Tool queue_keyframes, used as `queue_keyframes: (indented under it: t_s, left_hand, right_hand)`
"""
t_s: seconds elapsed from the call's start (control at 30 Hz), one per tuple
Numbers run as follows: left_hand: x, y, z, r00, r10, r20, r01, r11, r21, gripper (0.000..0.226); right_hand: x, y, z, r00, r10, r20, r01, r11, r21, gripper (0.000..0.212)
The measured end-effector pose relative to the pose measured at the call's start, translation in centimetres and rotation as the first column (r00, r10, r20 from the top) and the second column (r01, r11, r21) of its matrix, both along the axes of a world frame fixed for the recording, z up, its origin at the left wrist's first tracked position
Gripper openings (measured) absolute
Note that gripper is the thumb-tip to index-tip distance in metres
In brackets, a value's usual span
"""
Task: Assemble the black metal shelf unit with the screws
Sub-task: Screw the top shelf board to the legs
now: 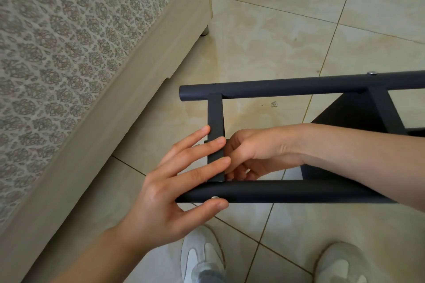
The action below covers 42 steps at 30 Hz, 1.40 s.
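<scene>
Left hand (174, 181): fingers (202, 148) straight, pressed flat across the flat black metal crossbar (215, 112), thumb by the silver screw head (215, 197) in the near black round tube (299, 190), apparently bracing the joint. Right hand (255, 151): fingers curled behind that joint, hold hidden. Black metal shelf unit (287, 88): tipped sideways over the beige tiled floor (299, 30).

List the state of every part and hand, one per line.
left hand: open, straight fingers across the crossbar
right hand: fingers curled behind the crossbar, contents hidden
crossbar: spans far tube to near tube
near screw: head showing on near tube
far screw: head showing on far tube
</scene>
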State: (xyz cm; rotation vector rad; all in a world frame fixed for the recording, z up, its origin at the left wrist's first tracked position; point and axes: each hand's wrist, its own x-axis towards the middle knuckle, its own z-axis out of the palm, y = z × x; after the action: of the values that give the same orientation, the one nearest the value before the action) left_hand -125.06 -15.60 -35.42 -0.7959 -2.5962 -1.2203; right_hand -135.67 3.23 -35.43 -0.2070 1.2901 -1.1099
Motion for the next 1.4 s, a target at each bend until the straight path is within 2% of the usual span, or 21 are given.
queue_keyframes:
  t_s: [0.1, 0.2, 0.3, 0.43, 0.63, 0.9, 1.1, 1.23, 1.4]
  left_hand:
    - [-0.02, 0.03, -0.05, 1.000, 0.002, 0.000, -0.002, 1.000, 0.001, 0.047]
    - [0.05, -0.01, -0.12, 1.000, 0.005, 0.003, -0.005, 1.000, 0.006, 0.048]
    - [0.10, 0.01, -0.18, 1.000, 0.003, 0.009, -0.003, 1.000, 0.008, 0.049]
    - [0.11, -0.03, -0.26, 1.000, 0.006, 0.014, -0.007, 1.000, 0.017, 0.048]
    - [0.23, -0.05, -0.28, 1.000, 0.009, 0.018, -0.009, 1.000, 0.028, 0.048]
    - [0.15, -0.12, -0.21, 1.000, 0.011, 0.009, -0.012, 0.999, 0.036, 0.049]
    - [0.02, 0.01, -0.14, 1.000, 0.020, 0.015, -0.021, 0.999, 0.040, 0.049]
    - [0.12, -0.04, -0.04, 1.000, 0.020, 0.015, -0.021, 0.999, 0.041, 0.049]
    - [0.13, 0.01, -0.01, 1.000, 0.022, 0.018, -0.023, 0.999, 0.042, 0.049]
  right_hand:
    - [-0.06, 0.22, 0.10, 0.998, 0.038, 0.045, -0.036, 0.999, -0.034, 0.011]
    - [-0.02, 0.27, -0.19, 0.998, 0.038, 0.045, -0.038, 0.999, -0.018, 0.016]
    - [0.07, 0.09, -0.18, 0.998, 0.055, 0.009, -0.055, 0.998, 0.013, 0.010]
    - [0.30, -0.13, -0.31, 0.998, 0.063, -0.021, -0.062, 0.997, 0.043, 0.019]
    - [0.27, 0.09, -0.08, 0.999, 0.022, 0.045, -0.022, 1.000, 0.005, 0.013]
    - [0.29, -0.25, -0.62, 0.998, 0.049, -0.027, -0.048, 0.997, 0.063, 0.012]
    - [-0.39, 0.26, -0.10, 0.996, 0.024, 0.090, -0.021, 0.999, -0.035, 0.007]
    - [-0.16, 0.10, -0.46, 0.997, 0.035, 0.069, -0.035, 0.999, -0.003, 0.018]
    - [-0.02, -0.11, -0.15, 0.995, 0.030, 0.092, -0.032, 0.999, 0.020, 0.010]
